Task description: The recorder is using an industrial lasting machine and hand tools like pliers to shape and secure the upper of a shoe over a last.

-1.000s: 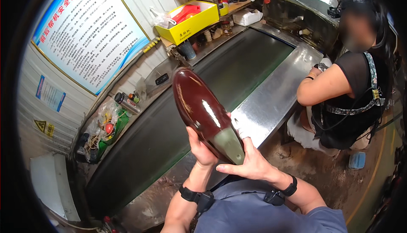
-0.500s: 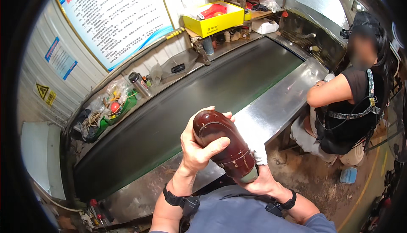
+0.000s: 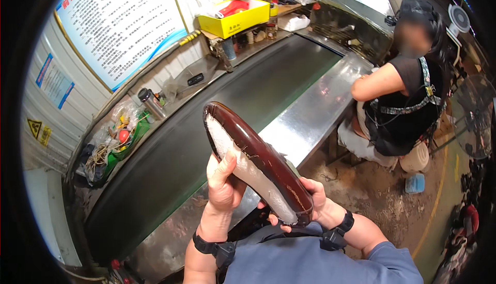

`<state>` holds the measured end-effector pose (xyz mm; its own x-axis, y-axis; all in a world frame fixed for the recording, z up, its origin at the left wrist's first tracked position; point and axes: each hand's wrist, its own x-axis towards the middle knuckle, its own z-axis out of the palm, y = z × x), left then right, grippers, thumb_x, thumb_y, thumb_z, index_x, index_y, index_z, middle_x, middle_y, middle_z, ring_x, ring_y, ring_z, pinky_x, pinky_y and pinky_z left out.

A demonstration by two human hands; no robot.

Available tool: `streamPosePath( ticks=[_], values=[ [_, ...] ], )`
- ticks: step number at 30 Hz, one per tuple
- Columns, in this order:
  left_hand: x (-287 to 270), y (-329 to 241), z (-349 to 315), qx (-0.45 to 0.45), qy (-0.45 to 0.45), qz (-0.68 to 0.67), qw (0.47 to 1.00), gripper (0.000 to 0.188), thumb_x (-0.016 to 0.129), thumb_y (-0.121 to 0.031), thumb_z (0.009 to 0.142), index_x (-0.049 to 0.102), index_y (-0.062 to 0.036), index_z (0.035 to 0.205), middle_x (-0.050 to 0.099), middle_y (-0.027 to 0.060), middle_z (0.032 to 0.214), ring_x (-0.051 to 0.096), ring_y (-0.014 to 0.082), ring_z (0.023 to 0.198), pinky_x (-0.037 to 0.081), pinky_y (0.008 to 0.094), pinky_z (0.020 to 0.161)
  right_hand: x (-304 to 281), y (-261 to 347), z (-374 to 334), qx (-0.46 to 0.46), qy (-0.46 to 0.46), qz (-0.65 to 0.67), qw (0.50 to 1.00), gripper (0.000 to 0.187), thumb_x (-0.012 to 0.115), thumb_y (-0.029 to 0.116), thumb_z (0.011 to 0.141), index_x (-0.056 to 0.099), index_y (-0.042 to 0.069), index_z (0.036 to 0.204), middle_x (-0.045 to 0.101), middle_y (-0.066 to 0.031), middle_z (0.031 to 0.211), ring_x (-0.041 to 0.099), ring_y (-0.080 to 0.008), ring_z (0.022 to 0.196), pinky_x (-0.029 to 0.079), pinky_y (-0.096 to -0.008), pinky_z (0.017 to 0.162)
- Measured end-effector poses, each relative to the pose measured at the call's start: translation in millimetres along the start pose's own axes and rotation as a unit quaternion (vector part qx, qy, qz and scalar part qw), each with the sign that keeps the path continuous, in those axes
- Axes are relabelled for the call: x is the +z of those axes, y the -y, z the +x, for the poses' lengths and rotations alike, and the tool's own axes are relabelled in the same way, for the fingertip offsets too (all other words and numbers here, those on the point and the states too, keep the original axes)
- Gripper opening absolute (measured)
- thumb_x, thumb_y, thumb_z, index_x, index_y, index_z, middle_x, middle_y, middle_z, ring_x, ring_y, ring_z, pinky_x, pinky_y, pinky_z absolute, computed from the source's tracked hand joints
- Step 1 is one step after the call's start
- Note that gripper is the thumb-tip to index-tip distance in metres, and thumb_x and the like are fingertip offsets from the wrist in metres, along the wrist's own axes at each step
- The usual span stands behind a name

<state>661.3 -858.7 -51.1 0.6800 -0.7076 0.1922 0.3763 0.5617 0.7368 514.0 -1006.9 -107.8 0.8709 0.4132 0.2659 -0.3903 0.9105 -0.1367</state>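
A glossy dark-red leather shoe upper is stretched over a shoe last, tilted so that its rounded toe points up and away to the left. Its pale underside faces partly toward me, with the dark leather edge folded in around it. My left hand grips the shoe at its left side, the thumb lying on the pale sole area. The heel end is held in my right hand, whose fingers wrap beneath it and are partly hidden. A bit of the pale green last shows past the far edge.
Beyond my hands runs a dark conveyor belt with a metal ledge along its near side. A yellow box, a thermos and a green bag sit behind it. Someone is seated at the right.
The shoe has been turned over from its leather top to show the pale underside. My left hand has shifted along its side, and the right hand still holds the heel end.
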Motion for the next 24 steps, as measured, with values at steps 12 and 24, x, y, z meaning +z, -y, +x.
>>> streamPosePath(
  ticks=[12, 24],
  values=[
    [19.2, -13.9, -10.3, 0.058, -0.115, 0.13, 0.983, 0.055, 0.075, -0.012, 0.086, 0.045, -0.0019, 0.131, 0.061, 0.0097, 0.109, 0.065, 0.0178, 0.092, 0.057, 0.0332, 0.082, -36.4, -21.2, 1.7, 0.001, -0.002, 0.029, 1.0, 0.082, 0.056, 0.054, 0.098, 0.029, 0.007, 0.158, 0.044, -0.0333, 0.144, 0.06, -0.049, 0.114, 0.059, -0.0526, 0.073],
    [-24.8, -3.0, -2.5, -0.036, -0.028, -0.209, 0.977, 0.051, 0.034, -0.038, 0.108, 0.052, -0.0067, 0.143, 0.06, 0.0098, 0.141, 0.056, 0.029, 0.13, 0.041, 0.0486, 0.111, -46.7, -11.3, 6.6, 0.024, 0.063, 0.183, 0.981, 0.084, 0.061, 0.053, 0.095, 0.025, 0.013, 0.16, 0.038, -0.0347, 0.146, 0.058, -0.0524, 0.11, 0.057, -0.0546, 0.068]
  ],
)
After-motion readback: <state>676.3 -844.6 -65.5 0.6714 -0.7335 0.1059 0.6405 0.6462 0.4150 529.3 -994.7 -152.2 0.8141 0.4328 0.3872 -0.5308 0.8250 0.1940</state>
